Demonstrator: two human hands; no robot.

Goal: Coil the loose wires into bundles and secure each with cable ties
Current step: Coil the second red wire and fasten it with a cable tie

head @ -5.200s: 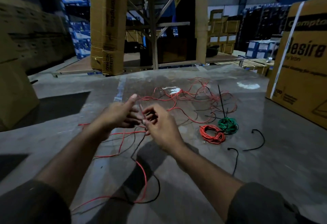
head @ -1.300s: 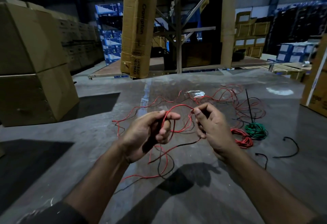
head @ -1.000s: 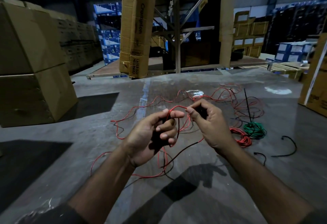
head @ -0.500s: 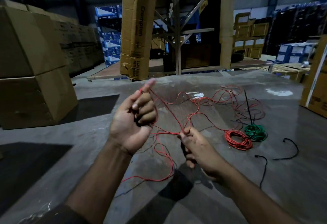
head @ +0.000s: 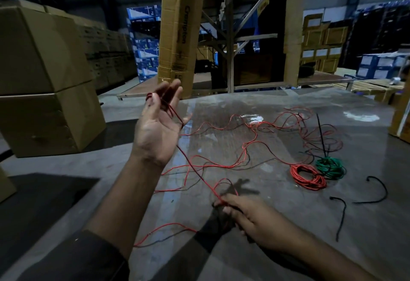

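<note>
Loose red wire [head: 224,165] spread over the tabletop [head: 277,225], one strand looped around the fingers of the raised left hand [head: 158,125], palm up, fingers straight, same strand pinched by the right hand [head: 248,218] low near the tabletop, red coil [head: 308,177] and green coil [head: 330,167] laid touching at the right, black cable ties [head: 375,192] near them.

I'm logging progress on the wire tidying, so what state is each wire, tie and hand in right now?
Left hand: raised, palm open, red wire looped over its fingers.
Right hand: low, pinching the same wire.
Loose red wire: uncoiled, sprawled on the floor, taut between the hands.
Red coil: wound.
Green coil: wound, touching the red coil.
Two black cable ties: loose, unfastened.
</note>
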